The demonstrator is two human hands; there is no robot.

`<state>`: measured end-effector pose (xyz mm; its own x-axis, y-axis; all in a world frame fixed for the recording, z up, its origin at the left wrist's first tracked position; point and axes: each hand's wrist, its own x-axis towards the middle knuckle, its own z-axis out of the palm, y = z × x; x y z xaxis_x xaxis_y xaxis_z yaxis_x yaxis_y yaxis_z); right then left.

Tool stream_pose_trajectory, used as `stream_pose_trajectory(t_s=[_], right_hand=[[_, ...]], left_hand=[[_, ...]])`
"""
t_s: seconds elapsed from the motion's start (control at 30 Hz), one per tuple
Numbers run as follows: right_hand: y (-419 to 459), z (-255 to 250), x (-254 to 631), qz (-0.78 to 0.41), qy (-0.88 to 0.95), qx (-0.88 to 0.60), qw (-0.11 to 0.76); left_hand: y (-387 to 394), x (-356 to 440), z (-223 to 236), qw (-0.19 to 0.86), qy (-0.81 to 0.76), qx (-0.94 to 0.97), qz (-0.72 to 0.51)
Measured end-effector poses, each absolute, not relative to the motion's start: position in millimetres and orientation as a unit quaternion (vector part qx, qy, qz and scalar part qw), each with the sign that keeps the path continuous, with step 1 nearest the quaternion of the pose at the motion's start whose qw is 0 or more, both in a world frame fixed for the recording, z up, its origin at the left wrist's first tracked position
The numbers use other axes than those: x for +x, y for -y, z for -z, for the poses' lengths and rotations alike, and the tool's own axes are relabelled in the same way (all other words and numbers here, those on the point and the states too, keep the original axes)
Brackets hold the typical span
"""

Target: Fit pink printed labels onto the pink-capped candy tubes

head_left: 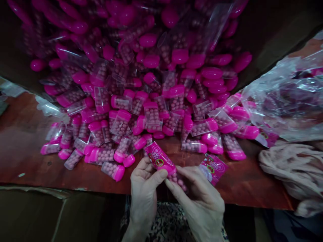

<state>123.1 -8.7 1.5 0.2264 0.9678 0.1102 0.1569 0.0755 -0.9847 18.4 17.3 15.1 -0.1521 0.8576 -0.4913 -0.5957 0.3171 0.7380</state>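
Pink-capped candy tube [176, 179] sits gripped between both hands, a printed pink sleeve [159, 158] over its upper part and the beaded lower end still bare, so sleeving looks to be the step in hand. The left hand [142, 191] and right hand [199, 201] are closed on it above the desk [22, 144]. A second printed sleeve [213, 169] lies just right of the held tube, and a heap of loose tubes [126, 111] spreads beyond it.

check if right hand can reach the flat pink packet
Likely yes: nothing lies between the right hand and the flat pink packet, though that hand is holding a clear tube.
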Motion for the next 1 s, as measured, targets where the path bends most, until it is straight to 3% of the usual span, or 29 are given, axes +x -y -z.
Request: stream_pose_trajectory(t_s=[0.27, 0.37, 0.7, 0.77, 1.0], right_hand=[[-0.1, -0.9, 123.2, -0.608, 0.307, -0.477, 0.556], [2.0, -0.1, 118.8, -0.575, 0.333, -0.502, 0.553], [13.4, -2.4, 119.2, -0.267, 0.563, -0.589, 0.514], [12.5, -2.7, 120.4, -0.283, 0.564, -0.581, 0.514], [2.7, -3.6, 126.0, -0.501, 0.417, -0.524, 0.549]], left_hand=[[-15.8, 15.6, -16.1, 0.674, -0.481, 0.122, -0.548], [-15.0, 14.8, -18.7, 0.669, -0.499, 0.122, -0.537], [-9.1, 19.6, -11.5, 0.657, -0.508, 0.082, -0.551], [-8.9, 18.0, -9.8, 0.653, -0.507, 0.086, -0.556], [-10.3, 12.7, -4.2, 0.730, -0.460, 0.106, -0.493]])
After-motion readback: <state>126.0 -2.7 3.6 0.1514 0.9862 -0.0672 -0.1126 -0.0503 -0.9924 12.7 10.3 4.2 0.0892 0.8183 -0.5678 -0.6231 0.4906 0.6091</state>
